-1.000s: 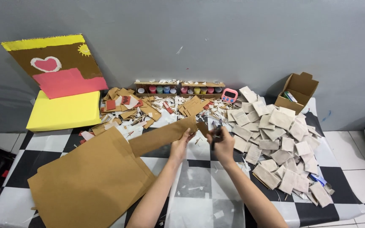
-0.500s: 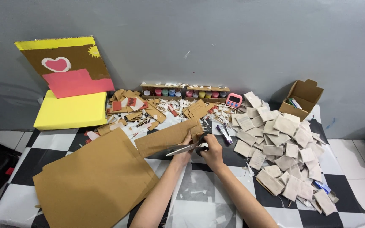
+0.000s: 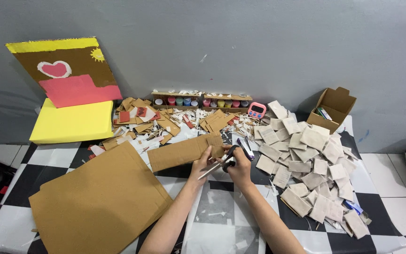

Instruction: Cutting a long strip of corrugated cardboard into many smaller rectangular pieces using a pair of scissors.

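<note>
At the middle of the checkered bench (image 3: 95, 155), the left hand (image 3: 204, 162) grips the right end of a long cardboard strip (image 3: 184, 153), which runs off toward 9 o'clock. The right hand (image 3: 239, 165) is closed around black-handled scissors (image 3: 222, 162), blades at the strip's end. A big cardboard sheet (image 3: 99, 200) lies at 8 o'clock, a heap of cut squares (image 3: 306, 164) crowds 3 o'clock, scraps (image 3: 165, 122) and paint pots (image 3: 198, 101) at 12.

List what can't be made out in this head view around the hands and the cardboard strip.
- Scissors: the right hand covers the handles.
- Cardboard strip: the left hand hides the cut line.
- Open cardboard box: contents too small to identify.
- Large cardboard sheet: cut off by the bottom edge.
</note>
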